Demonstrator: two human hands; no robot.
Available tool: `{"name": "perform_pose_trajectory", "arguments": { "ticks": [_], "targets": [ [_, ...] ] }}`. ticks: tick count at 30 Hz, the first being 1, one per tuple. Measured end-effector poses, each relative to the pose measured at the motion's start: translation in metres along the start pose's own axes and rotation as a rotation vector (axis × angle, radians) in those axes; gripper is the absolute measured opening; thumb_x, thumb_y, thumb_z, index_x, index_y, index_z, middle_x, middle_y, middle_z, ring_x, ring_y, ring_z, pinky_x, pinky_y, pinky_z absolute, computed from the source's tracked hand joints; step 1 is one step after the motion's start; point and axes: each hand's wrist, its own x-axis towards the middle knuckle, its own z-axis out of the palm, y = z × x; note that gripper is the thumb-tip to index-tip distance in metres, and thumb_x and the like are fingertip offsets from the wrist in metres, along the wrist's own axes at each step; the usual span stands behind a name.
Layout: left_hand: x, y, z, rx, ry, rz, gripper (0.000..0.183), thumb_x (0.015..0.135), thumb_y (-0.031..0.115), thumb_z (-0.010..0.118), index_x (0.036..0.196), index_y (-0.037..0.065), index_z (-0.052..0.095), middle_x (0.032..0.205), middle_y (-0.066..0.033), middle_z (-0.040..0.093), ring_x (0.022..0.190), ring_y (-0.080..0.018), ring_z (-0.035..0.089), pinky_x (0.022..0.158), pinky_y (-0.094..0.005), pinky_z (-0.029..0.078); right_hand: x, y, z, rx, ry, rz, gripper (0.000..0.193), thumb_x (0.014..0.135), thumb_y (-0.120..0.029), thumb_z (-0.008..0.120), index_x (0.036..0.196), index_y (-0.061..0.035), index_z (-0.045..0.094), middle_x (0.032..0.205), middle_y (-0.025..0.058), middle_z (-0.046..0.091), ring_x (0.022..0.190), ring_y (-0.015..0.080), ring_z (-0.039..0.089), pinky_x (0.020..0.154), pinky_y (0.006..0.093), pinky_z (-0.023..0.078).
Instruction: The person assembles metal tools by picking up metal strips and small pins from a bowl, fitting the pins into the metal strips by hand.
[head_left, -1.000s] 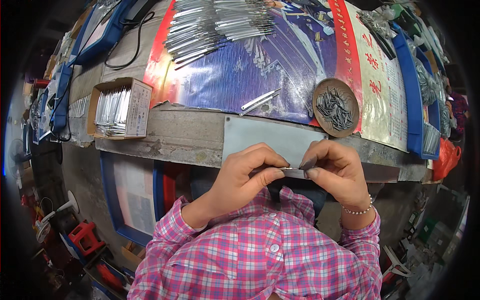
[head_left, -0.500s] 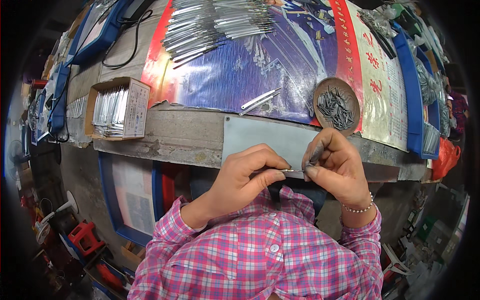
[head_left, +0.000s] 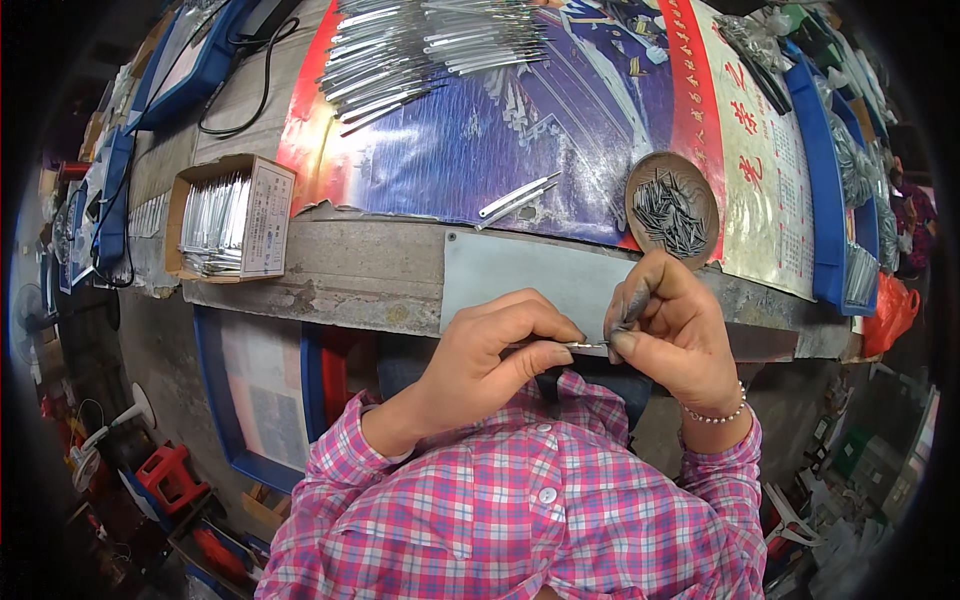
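My left hand [head_left: 508,345] pinches a thin, bright metal piece [head_left: 585,345] between thumb and forefinger, just off the bench's front edge. The fingers of my right hand [head_left: 678,335], their tips darkened, close on the piece's other end; whether they hold a separate small pin is too small to tell. Beyond my right hand stands a round brown bowl [head_left: 707,190] with many short dark metal pins [head_left: 668,215] in it. Two flat silver strips [head_left: 518,197] lie on the printed sheet left of the bowl. Under and beyond my hands is a pale grey plate [head_left: 530,270].
A cardboard box [head_left: 267,225] packed with silver strips stands at the left. More strips [head_left: 375,70] lie in rows at the back. Blue trays flank the bench, one [head_left: 828,220] at the right; another [head_left: 222,400] sits below the bench edge. A red bag [head_left: 890,318] hangs far right.
Both hands keep nearly the same pose and place. My right hand has shifted very slightly upward, and the view has moved a little.
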Motion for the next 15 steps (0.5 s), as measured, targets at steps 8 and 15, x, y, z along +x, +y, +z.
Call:
{"name": "perform_pose_trajectory", "arguments": {
  "ticks": [8, 15],
  "targets": [
    [-0.0012, -0.002, -0.0008, -0.016, 0.004, 0.002, 0.011, 0.086, 0.005, 0.064, 0.096, -0.001, 0.064, 0.085, -0.0092, 0.062, 0.072, -0.017, 0.06, 0.063, -0.0277, 0.046, -0.001, -0.0004, -0.0003, 0.013, -0.023, -0.024, 0.022, 0.082, 0.008, 0.056, 0.098, -0.0019, 0.045, 0.088, 0.001, 0.05, 0.077, 0.0058, 0.052, 0.066, 0.0212, 0.043],
    [-0.0009, -0.0043, -0.001, 0.164, -0.002, 0.102, 0.01, 0.084, 0.001, 0.065, 0.094, 0.0, 0.063, 0.083, -0.0095, 0.059, 0.07, -0.0199, 0.06, 0.062, -0.0292, 0.045, -0.0028, -0.001, -0.0026, -0.131, -0.026, 0.039, 0.019, 0.083, 0.006, 0.056, 0.097, -0.0014, 0.045, 0.088, 0.0013, 0.051, 0.077, 0.0058, 0.053, 0.065, 0.0217, 0.043]
  ]
}}
